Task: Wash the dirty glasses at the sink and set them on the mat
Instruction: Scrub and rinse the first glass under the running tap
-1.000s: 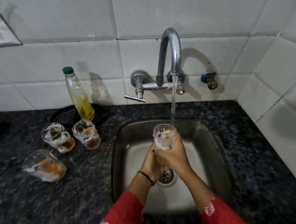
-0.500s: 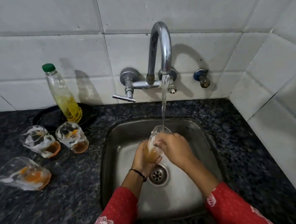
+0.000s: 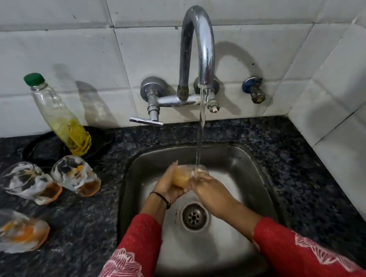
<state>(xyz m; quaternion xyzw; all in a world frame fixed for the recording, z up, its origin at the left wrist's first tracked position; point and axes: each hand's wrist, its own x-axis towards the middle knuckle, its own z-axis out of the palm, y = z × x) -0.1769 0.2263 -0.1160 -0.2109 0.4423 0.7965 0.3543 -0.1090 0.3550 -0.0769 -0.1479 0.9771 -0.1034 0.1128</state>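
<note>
Over the steel sink [image 3: 254,177], my left hand [image 3: 169,186] cups the base of a glass [image 3: 183,176] tipped on its side, its mouth pointing right. My right hand [image 3: 210,193] covers the rim, fingers at or in the mouth. Water from the tap [image 3: 200,48] falls onto the rim. Three dirty glasses with orange dregs and white smears stand on the dark counter at left: one [image 3: 30,183], one [image 3: 76,175], and one [image 3: 17,230] nearest me. No mat is in view.
A clear bottle [image 3: 60,117] with a green cap and yellow liquid stands on a black dish [image 3: 45,149] against the tiled wall. The drain [image 3: 194,216] is below my hands. The tap lever [image 3: 146,120] sticks out left. A small valve [image 3: 253,90] is on the wall.
The glass has gone from upright under the stream to tilted on its side. Both hands have lowered into the sink, and my right hand has shifted onto the rim.
</note>
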